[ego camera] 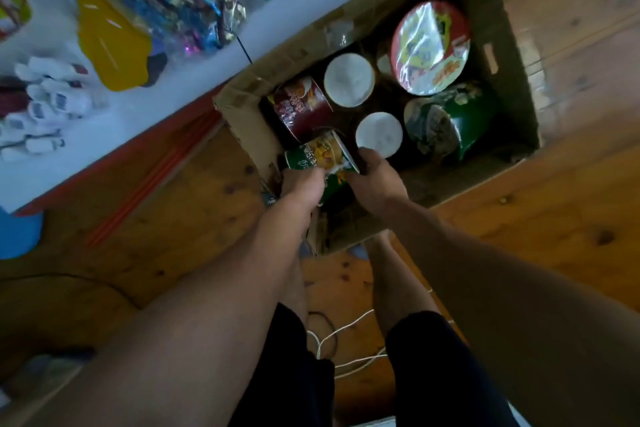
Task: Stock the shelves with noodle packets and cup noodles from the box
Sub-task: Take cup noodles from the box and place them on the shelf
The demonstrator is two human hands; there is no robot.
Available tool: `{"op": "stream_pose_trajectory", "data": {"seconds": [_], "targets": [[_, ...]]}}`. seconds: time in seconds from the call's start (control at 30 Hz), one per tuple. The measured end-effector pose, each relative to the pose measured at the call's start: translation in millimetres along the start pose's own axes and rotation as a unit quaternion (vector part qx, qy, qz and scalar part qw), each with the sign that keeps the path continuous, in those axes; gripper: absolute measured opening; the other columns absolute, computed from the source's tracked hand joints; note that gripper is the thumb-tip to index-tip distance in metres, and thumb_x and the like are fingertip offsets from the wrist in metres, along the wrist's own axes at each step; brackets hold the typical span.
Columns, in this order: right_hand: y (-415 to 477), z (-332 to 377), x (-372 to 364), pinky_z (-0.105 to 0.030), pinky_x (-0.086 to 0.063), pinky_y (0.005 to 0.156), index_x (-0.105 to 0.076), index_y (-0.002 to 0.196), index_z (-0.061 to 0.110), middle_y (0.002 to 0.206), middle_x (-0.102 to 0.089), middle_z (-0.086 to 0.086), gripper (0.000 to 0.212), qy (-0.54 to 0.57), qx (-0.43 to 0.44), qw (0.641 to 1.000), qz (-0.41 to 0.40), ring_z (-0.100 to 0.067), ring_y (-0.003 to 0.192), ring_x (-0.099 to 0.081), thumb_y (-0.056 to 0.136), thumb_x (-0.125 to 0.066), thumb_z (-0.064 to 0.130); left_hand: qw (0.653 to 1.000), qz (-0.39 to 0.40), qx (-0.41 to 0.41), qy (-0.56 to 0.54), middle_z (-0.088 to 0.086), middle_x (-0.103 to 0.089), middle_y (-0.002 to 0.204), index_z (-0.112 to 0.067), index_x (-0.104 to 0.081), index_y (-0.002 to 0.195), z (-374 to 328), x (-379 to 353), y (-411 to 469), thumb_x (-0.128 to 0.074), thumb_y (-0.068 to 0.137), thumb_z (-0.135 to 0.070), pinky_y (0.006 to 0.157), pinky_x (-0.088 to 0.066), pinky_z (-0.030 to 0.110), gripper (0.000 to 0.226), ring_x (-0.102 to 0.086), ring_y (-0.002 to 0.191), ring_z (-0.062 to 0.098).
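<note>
Cardboard box (512, 55) open on the wooden floor (571, 218), hard against a white shelf (166, 104). Green cup noodle (318, 152) on its side in the box's near-left corner. Left grip (301, 184) curled round its base end; right grip (375, 180) closed on its rim end. Further in: dark red cup (299, 107) on its side, red bowl (431, 47), green bowl (446, 118) tilted.

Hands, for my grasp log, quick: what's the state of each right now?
Left hand: closed, gripping the green cup noodle in the cardboard box.
Right hand: closed on the same cup's rim end.
</note>
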State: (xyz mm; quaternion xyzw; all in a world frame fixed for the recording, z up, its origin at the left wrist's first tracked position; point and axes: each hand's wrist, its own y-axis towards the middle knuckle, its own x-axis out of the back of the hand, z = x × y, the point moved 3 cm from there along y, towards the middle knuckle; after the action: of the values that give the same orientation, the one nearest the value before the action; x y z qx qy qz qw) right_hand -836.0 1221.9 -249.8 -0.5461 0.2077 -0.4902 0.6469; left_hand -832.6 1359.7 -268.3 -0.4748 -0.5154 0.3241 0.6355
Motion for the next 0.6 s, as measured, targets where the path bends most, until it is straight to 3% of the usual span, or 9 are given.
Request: {"op": "stream_pose_trajectory", "data": {"seconds": [0.07,0.17,0.27,0.4,0.6], "targets": [[14,0,-11,-0.027,-0.036,0.086,-0.044,0.140,0.017,0.133,-0.054,-0.008,0.046,0.004,0.010,1.000,0.002,-0.026,0.117,-0.053,0.095,-0.053,0.021,1.000,0.000,0.004,-0.010,0.002,-0.058,0.089,-0.013,-0.055,0.093,0,-2,11,-0.057,0.095,-0.023,0.056,-0.039,0.023,0.010,-0.053,0.069,0.013],[30,-3,-24,-0.033,-0.040,0.101,-0.036,0.149,0.021,0.144,-0.048,-0.007,0.056,0.017,-0.004,1.000,0.012,-0.028,0.128,-0.048,0.096,-0.051,0.020,0.999,0.011,0.003,-0.044,0.005,-0.063,0.105,-0.007,-0.057,0.116,2,0,23,-0.058,0.094,-0.022,0.052,-0.037,0.024,0.027,-0.054,0.072,0.013],[34,-8,-33,-0.039,-0.042,0.105,-0.036,0.150,0.026,0.141,-0.052,-0.007,0.057,0.045,-0.033,0.998,0.010,-0.029,0.127,-0.050,0.095,-0.053,0.025,0.998,0.020,-0.017,-0.055,0.008,-0.064,0.116,-0.010,-0.057,0.128,8,2,27,-0.057,0.092,-0.023,0.057,-0.037,0.026,0.038,-0.057,0.081,0.014],[17,-17,-27,-0.030,-0.040,0.086,-0.050,0.138,0.025,0.129,-0.060,-0.004,0.045,0.081,-0.060,0.994,-0.031,-0.028,0.118,-0.056,0.093,-0.055,0.030,0.994,0.070,-0.063,-0.055,0.006,-0.065,0.116,-0.016,-0.061,0.122,10,6,8,-0.055,0.092,-0.019,0.066,-0.040,0.028,0.031,-0.059,0.097,0.019],[-41,-4,-3,-0.038,-0.046,0.095,-0.046,0.140,0.023,0.124,-0.058,0.000,0.051,0.179,-0.067,0.976,-0.101,-0.023,0.112,-0.056,0.092,-0.061,0.032,0.978,0.106,-0.177,0.008,-0.003,-0.059,0.135,-0.030,-0.053,0.140,-1,30,-51,-0.056,0.094,-0.023,0.080,-0.040,0.025,0.046,-0.054,0.121,0.020]]}}
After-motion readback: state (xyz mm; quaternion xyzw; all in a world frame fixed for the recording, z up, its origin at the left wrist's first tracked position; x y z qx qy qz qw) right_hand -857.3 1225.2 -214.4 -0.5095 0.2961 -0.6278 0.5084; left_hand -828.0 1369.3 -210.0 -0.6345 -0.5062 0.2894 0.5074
